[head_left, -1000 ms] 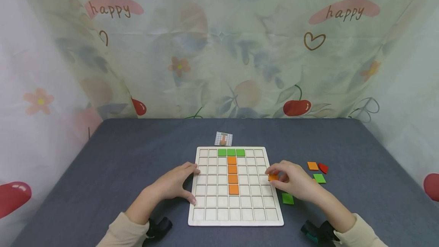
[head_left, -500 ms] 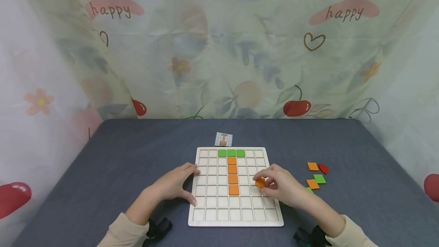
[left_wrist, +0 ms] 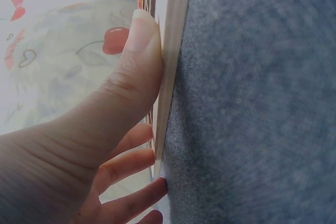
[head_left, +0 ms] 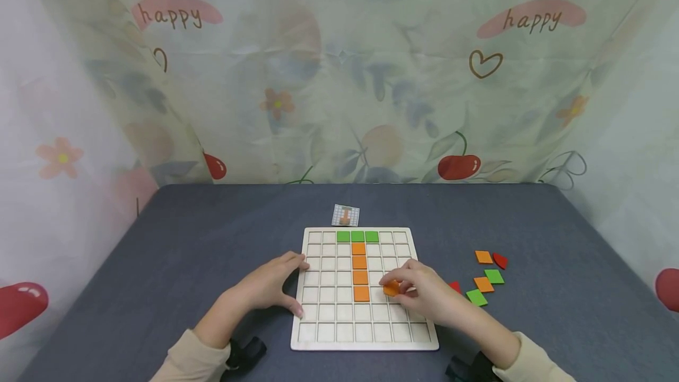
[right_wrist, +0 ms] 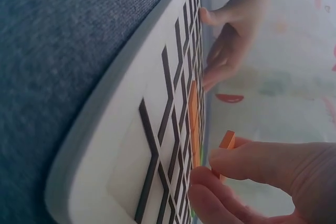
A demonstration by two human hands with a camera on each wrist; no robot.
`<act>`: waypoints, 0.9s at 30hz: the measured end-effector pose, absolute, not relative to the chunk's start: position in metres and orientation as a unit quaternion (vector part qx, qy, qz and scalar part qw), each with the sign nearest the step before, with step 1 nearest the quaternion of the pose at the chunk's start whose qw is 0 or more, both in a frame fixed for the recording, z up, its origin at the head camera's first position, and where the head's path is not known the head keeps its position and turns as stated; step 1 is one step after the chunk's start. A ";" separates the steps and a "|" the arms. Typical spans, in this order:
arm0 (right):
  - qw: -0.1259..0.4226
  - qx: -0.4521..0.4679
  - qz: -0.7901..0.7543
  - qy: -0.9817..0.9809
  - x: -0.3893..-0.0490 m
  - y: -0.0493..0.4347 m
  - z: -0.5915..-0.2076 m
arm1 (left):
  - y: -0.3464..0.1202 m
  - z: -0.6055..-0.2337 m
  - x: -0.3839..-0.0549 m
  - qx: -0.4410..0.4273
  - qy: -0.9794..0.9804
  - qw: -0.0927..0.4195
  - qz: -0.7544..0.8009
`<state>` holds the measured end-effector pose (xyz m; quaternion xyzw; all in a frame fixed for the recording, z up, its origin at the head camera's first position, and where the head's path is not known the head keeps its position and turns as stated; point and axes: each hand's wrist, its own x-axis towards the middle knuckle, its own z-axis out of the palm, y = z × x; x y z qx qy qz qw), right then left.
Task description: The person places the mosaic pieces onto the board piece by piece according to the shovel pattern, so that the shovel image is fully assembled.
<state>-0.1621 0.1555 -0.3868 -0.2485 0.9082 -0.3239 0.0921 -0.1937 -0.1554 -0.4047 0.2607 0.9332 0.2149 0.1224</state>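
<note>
A white grid board [head_left: 345, 332] lies on the table. Three green square tiles [head_left: 358, 236] fill the middle of its far row, and a column of orange square tiles [head_left: 360, 277] runs down from them. My right hand [head_left: 427, 292] pinches another orange tile [head_left: 391, 288] between thumb and fingers, above the cells right of that column. In the right wrist view this tile [right_wrist: 227, 140] is tilted and off the board. My left hand [head_left: 267, 283] rests against the board's left edge, its thumb touching the rim [left_wrist: 170, 61] in the left wrist view.
Right of the board lie loose orange [head_left: 484, 257], green [head_left: 494, 276] and red [head_left: 500, 260] pieces, one red piece partly hidden behind my right forearm. A small pattern card [head_left: 346, 215] lies beyond the board's far edge. A patterned curtain [head_left: 339, 105] hangs behind the table.
My right hand has carried the orange tile leftward from the board's right edge to over the cells near the orange column. My left hand and the board stay in place.
</note>
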 end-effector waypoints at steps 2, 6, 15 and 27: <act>0.092 -0.251 -0.320 0.909 -0.162 0.154 -0.388 | -0.155 -0.404 -0.194 0.261 0.933 0.123 0.216; 0.084 -0.258 -0.310 0.911 -0.164 0.150 -0.390 | -0.156 -0.404 -0.194 0.262 0.932 0.125 0.217; 0.083 -0.261 -0.294 0.916 -0.169 0.145 -0.393 | -0.155 -0.404 -0.194 0.262 0.932 0.128 0.217; 0.085 -0.264 -0.288 0.917 -0.172 0.141 -0.398 | -0.156 -0.404 -0.194 0.261 0.931 0.131 0.218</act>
